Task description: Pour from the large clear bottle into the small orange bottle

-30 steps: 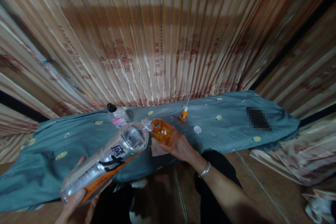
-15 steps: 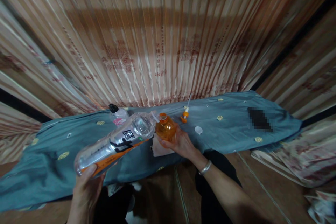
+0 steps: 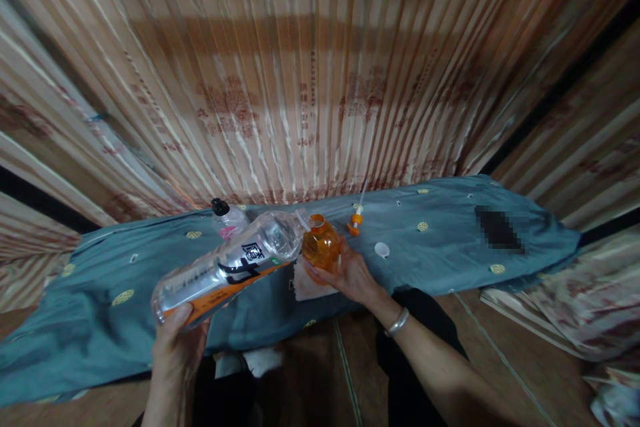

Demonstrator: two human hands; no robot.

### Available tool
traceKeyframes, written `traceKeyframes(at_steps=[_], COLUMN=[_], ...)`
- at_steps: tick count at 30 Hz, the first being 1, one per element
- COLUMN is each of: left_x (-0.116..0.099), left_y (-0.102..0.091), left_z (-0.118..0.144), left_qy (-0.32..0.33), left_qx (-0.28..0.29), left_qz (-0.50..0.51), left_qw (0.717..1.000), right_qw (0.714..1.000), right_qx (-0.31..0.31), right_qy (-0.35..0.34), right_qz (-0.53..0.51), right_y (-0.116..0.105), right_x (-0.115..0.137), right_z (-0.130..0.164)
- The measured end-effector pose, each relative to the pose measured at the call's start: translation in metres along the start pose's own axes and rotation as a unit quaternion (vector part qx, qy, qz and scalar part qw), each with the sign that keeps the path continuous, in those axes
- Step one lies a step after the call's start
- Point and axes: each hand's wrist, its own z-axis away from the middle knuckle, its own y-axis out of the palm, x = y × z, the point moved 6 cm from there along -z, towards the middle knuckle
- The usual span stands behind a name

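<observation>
right now the left hand [image 3: 176, 340] grips the base of a tilted clear bottle [image 3: 230, 265], likely slick and crushable, its mouth touching the small orange bottle [image 3: 321, 248] that the right hand [image 3: 350, 273] cups over the blue cloth [image 3: 450, 247].

A surface draped in a blue-grey cloth [image 3: 440, 240] with small yellow motifs carries a black-capped bottle [image 3: 227, 219], an orange pump top [image 3: 355, 221], a white cap [image 3: 381, 249] and a white paper [image 3: 306, 287] near the front edge.
</observation>
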Motion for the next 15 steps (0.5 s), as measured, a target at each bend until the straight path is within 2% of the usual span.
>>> traceKeyframes(at_steps=[8, 15], left_x=[0.006, 0.003], left_y=[-0.01, -0.009], left_z=[0.003, 0.015], left_qy=[0.005, 0.011], left_qx=[-0.016, -0.013], left_qz=[-0.004, -0.023], left_qw=[1.0, 1.0], right_qw=[1.0, 1.0], right_qx=[0.0, 0.003], right_qy=[0.01, 0.003], right_qz=[0.007, -0.003], right_y=[-0.002, -0.001], right_x=[0.005, 0.004], right_z=[0.0, 0.003])
